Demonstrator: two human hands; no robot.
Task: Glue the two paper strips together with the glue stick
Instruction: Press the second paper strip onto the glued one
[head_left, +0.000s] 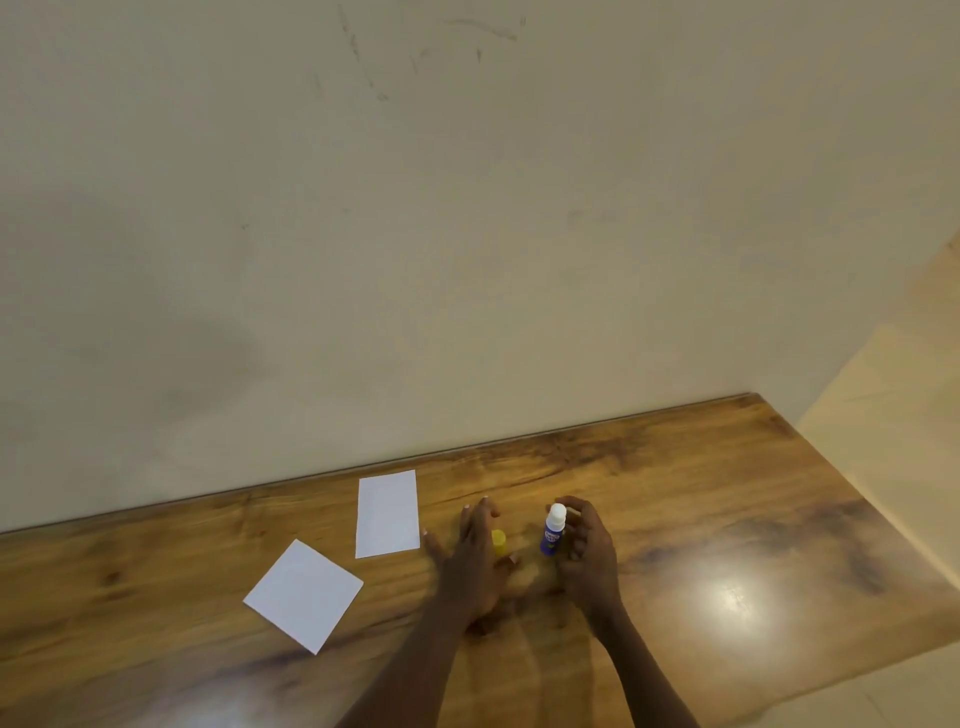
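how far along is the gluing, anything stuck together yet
Nothing is stuck yet: the two paper pieces lie apart on the table. The yellow cap looks already off, by the left hand. The right hand curls around the upright glue stick. Applying glue and pressing the papers together remain.

Two white paper pieces, one nearer (303, 595) and one farther (387, 513), lie on one wooden table (727, 519); one blue glue stick (552, 531) with a white top stands between two bare hands, left (475, 558) and right (589, 553), beside one yellow cap (499, 540)
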